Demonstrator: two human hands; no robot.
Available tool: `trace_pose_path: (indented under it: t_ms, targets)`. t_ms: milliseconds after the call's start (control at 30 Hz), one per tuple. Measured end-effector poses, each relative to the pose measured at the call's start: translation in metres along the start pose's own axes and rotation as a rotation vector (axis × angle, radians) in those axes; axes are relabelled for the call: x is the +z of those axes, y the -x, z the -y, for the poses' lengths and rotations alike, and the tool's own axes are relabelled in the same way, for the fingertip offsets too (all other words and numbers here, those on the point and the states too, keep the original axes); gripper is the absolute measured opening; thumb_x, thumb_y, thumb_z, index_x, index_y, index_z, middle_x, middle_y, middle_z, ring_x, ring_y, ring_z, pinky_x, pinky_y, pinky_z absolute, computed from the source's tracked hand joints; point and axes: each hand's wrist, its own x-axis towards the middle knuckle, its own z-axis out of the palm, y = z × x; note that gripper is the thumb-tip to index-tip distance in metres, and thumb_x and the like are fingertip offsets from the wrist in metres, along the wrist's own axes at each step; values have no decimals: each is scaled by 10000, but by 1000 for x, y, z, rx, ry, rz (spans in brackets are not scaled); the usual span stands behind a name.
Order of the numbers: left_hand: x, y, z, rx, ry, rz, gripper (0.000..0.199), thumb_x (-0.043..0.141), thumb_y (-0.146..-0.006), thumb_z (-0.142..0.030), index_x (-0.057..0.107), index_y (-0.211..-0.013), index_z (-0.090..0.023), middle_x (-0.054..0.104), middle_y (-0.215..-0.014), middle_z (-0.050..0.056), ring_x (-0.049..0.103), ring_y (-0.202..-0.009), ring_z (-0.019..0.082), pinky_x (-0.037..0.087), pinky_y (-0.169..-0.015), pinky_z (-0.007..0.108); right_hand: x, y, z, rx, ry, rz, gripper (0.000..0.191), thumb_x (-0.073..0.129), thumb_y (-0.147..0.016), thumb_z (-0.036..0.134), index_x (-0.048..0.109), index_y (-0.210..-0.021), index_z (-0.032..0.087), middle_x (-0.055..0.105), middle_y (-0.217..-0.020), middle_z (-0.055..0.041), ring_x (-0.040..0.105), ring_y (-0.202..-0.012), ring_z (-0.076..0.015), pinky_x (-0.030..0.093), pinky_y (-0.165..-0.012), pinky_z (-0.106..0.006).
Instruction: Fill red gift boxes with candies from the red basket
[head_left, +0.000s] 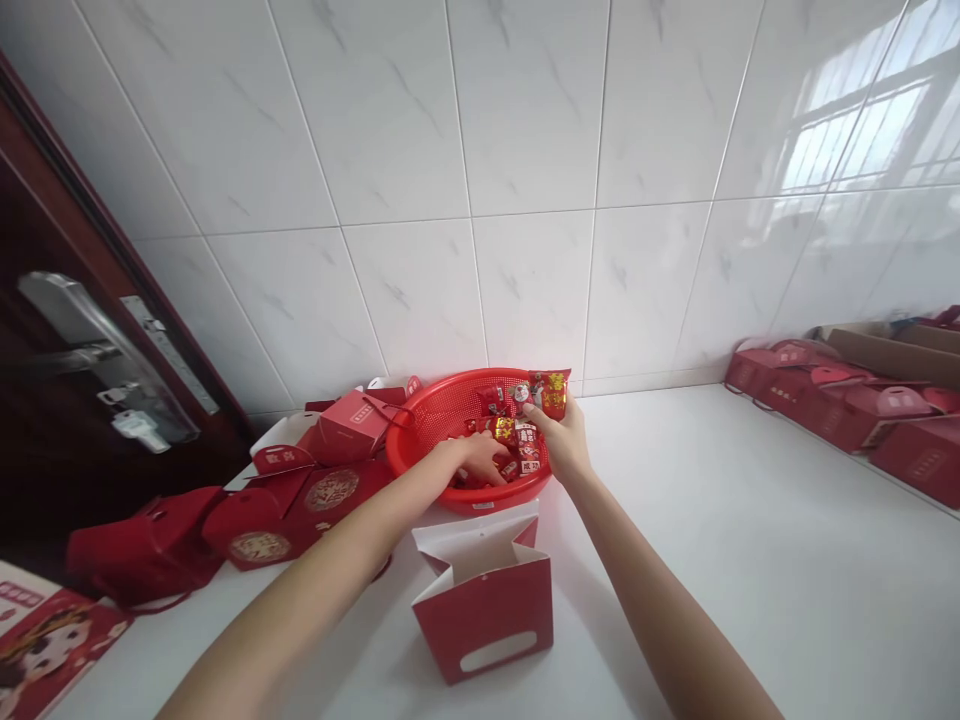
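White counter (690, 520) below marbled tiles (390, 120): open red bag (495, 615) before a basket (435, 412) of packets (528, 447).
Right hand (559, 437) holds a red-gold packet (554, 394) at the rim; left hand (482, 458) dips among the rest, grip hidden. Assembled boxes (352, 430) stand leftward; this bag seems unfinished, its bottom unseen.

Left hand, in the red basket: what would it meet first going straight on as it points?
The left hand would likely meet the red packets just ahead, though depth is unclear.

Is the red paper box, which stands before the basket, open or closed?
Open: the red paper box stands with its top edges apart, showing its pale inside. Whether anything lies at the bottom, I cannot tell.
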Motion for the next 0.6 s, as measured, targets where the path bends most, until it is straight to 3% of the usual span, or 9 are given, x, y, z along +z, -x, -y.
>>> trace_pose_path:
  t_ms: [133, 300, 500, 600]
  targets:
    - [5, 3, -15, 4, -230, 17, 231, 873, -414, -344, 676, -494, -254, 512, -576, 6, 574, -687, 262, 466, -777, 408, 0, 0, 1, 17, 3, -13, 375, 813, -624, 310, 664, -956, 220, 762, -919, -34, 710, -872, -257, 568, -799, -396]
    - [6, 3, -20, 21, -219, -80, 242, 825, -452, -200, 589, -413, -241, 505, -490, 2, 579, -683, 245, 435, -785, 361, 0, 3, 4, 53, 0, 10, 412, 829, -625, 327, 668, -987, 218, 765, -934, -51, 710, -890, -273, 569, -787, -407]
    - [2, 3, -27, -41, -163, -208, 441, 758, -628, -339, 448, -339, -218, 449, -397, 15, 573, -589, 230, 401, -692, 332, 0, 2, 4, 56, 5, -3, 380, 837, -609, 325, 669, -933, 218, 764, -909, -43, 710, -872, -265, 564, -790, -404]
    - [-2, 0, -31, -67, -99, -307, 441, 691, -707, -352, 441, -368, -220, 469, -418, 24, 576, -590, 236, 384, -671, 335, 0, 2, 5, 50, -5, 8, 393, 834, -617, 327, 665, -953, 214, 768, -916, -48, 713, -860, -263, 567, -775, -395]
